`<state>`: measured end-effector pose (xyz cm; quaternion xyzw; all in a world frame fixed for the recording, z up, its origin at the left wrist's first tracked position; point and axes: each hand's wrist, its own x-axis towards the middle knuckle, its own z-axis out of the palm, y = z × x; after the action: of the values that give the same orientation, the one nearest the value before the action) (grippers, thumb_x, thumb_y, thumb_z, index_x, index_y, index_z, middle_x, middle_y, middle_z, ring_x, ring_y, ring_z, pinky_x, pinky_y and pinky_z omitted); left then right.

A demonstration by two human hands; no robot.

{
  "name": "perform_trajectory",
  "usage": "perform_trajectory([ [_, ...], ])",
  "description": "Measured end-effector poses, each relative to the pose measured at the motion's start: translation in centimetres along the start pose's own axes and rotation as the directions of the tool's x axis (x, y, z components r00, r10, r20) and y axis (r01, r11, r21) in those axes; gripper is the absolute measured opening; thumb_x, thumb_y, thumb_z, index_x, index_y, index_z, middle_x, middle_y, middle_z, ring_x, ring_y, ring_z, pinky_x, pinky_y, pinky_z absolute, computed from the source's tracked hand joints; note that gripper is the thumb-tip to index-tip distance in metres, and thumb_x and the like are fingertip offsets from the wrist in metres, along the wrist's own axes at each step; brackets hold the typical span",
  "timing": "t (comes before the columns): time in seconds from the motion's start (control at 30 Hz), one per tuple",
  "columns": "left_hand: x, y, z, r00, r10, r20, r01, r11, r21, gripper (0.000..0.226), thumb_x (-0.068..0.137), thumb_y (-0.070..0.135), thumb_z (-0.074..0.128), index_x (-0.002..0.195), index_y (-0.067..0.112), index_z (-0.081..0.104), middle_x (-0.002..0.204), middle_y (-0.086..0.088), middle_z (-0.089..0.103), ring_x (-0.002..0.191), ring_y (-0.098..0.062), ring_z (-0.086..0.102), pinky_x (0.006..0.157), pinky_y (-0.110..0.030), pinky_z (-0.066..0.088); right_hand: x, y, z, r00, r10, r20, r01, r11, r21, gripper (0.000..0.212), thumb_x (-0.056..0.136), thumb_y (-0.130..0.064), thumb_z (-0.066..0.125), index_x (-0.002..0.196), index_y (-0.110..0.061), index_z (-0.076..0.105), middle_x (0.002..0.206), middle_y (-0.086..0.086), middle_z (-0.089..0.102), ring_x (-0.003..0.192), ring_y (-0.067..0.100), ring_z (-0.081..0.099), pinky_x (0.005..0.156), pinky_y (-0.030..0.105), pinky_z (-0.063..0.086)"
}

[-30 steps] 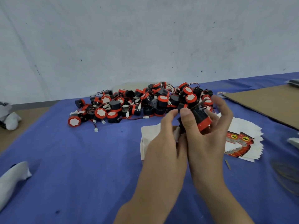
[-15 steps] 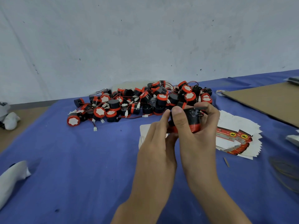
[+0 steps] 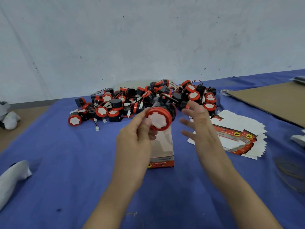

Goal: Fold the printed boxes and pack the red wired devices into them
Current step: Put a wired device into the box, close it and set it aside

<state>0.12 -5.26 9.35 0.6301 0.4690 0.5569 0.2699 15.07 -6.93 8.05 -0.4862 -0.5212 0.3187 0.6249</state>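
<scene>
My left hand (image 3: 134, 138) grips one red and black wired device (image 3: 160, 116) with its white-faced red end turned toward me. Beside it on the right, my right hand (image 3: 200, 123) is off the device, fingers spread and blurred, holding nothing. Under the device a folded printed box (image 3: 163, 151) lies on the blue cloth, its red band at the near end. A pile of several more red wired devices (image 3: 140, 101) lies behind. A fanned stack of flat printed boxes (image 3: 239, 138) sits to the right.
Blue cloth (image 3: 66, 162) covers the table. A brown cardboard sheet (image 3: 272, 100) lies at the far right, with rubber bands (image 3: 290, 172) near the right edge. White fabric items (image 3: 13, 176) sit at the left edge, and another white item (image 3: 9, 119) at the far left.
My right hand has let go of the device and opened to the right. My left hand now holds the device alone, turned with its white face toward me. The box under it has come into view.
</scene>
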Motion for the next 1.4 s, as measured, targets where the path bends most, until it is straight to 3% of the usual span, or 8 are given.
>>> perform_trajectory([
  [0.13, 1.3, -0.6, -1.9, 0.998, -0.052, -0.028, 0.054, 0.997, 0.049, 0.028, 0.105, 0.019, 0.046, 0.123, 0.029, 0.066, 0.075, 0.008, 0.069, 0.065, 0.002, 0.061, 0.066, -0.015, 0.051, 0.9, 1.4, -2.2, 0.999, 0.038, 0.026, -0.033, 0.989, -0.146, 0.081, 0.077, -0.079, 0.043, 0.149, -0.046, 0.032, 0.13, -0.034, 0.049, 0.117, -0.015, 0.048, 0.078, 0.007, 0.045],
  [0.33, 2.0, 0.0, -3.7, 0.992, -0.054, 0.117, 0.015, 0.951, 0.31, 0.033, 0.106, 0.019, 0.044, 0.122, 0.036, 0.066, 0.074, 0.023, 0.06, 0.072, 0.003, 0.058, 0.061, 0.002, 0.037, 1.1, 4.9, -1.7, 0.894, 0.253, 0.371, -0.091, 0.911, -0.403, 0.129, 0.055, -0.072, 0.067, 0.158, -0.036, -0.001, 0.159, -0.018, 0.024, 0.14, 0.004, 0.032, 0.108, 0.027, 0.037],
  [0.47, 2.1, 0.6, -3.8, 0.979, -0.048, 0.196, -0.06, 0.86, 0.508, 0.036, 0.105, 0.015, 0.043, 0.127, 0.032, 0.066, 0.088, 0.014, 0.063, 0.063, 0.0, 0.049, 0.056, -0.002, 0.038, 1.1, 6.2, -1.0, 0.849, 0.252, 0.464, -0.017, 0.891, -0.453, 0.085, 0.081, -0.052, 0.075, 0.133, -0.073, 0.012, 0.13, -0.054, 0.03, 0.125, -0.011, 0.037, 0.096, 0.005, 0.034],
  [0.53, 2.0, 0.8, -3.6, 0.971, -0.053, 0.235, -0.103, 0.79, 0.604, 0.038, 0.104, 0.015, 0.041, 0.128, 0.033, 0.064, 0.106, 0.005, 0.069, 0.062, -0.006, 0.048, 0.057, -0.009, 0.041, 1.2, 6.6, -1.0, 0.863, 0.228, 0.451, 0.009, 0.886, -0.464, 0.071, 0.086, -0.043, 0.075, 0.119, -0.075, 0.022, 0.123, -0.044, 0.041, 0.119, -0.008, 0.044, 0.09, 0.009, 0.039],
  [0.63, 1.9, 0.6, -3.3, 0.963, -0.067, 0.26, -0.146, 0.681, 0.717, 0.039, 0.104, 0.016, 0.041, 0.13, 0.035, 0.061, 0.12, 0.004, 0.068, 0.096, -0.017, 0.061, 0.082, -0.032, 0.052, 1.0, 7.0, -0.7, 0.882, 0.173, 0.439, 0.05, 0.891, -0.451, 0.069, 0.087, -0.039, 0.076, 0.123, -0.072, 0.027, 0.126, -0.036, 0.049, 0.117, -0.007, 0.049, 0.098, 0.024, 0.046],
  [1.03, 0.9, -3.0, -1.6, 0.956, -0.123, 0.268, -0.174, 0.497, 0.85, 0.021, 0.104, 0.03, 0.041, 0.119, 0.033, 0.055, 0.078, 0.011, 0.043, 0.075, -0.017, 0.052, 0.064, -0.031, 0.043, -0.2, 6.2, 0.8, 0.893, -0.024, 0.45, 0.271, 0.827, -0.493, 0.082, 0.089, -0.037, 0.073, 0.111, -0.087, 0.013, 0.113, -0.066, 0.026, 0.106, -0.037, 0.029, 0.082, -0.012, 0.023],
  [1.2, 0.3, -4.1, -0.7, 0.984, -0.02, 0.178, -0.155, 0.4, 0.903, 0.021, 0.106, 0.04, 0.035, 0.114, 0.022, 0.042, 0.063, 0.009, 0.033, 0.051, -0.006, 0.031, 0.045, -0.026, 0.024, 0.0, 6.4, 0.9, 0.899, -0.004, 0.439, 0.239, 0.842, -0.484, 0.078, 0.091, -0.032, 0.07, 0.112, -0.085, 0.017, 0.119, -0.057, 0.033, 0.113, -0.029, 0.033, 0.085, -0.007, 0.03],
  [1.4, 0.9, -4.9, -0.7, 0.987, -0.024, 0.158, -0.134, 0.42, 0.898, 0.025, 0.104, 0.045, 0.035, 0.115, 0.024, 0.044, 0.068, 0.01, 0.042, 0.059, -0.007, 0.04, 0.048, -0.027, 0.027, 0.2, 6.9, 0.9, 0.907, 0.068, 0.416, 0.154, 0.865, -0.477, 0.063, 0.09, -0.033, 0.07, 0.128, -0.063, 0.029, 0.125, -0.041, 0.04, 0.118, -0.017, 0.038, 0.084, 0.003, 0.036],
])
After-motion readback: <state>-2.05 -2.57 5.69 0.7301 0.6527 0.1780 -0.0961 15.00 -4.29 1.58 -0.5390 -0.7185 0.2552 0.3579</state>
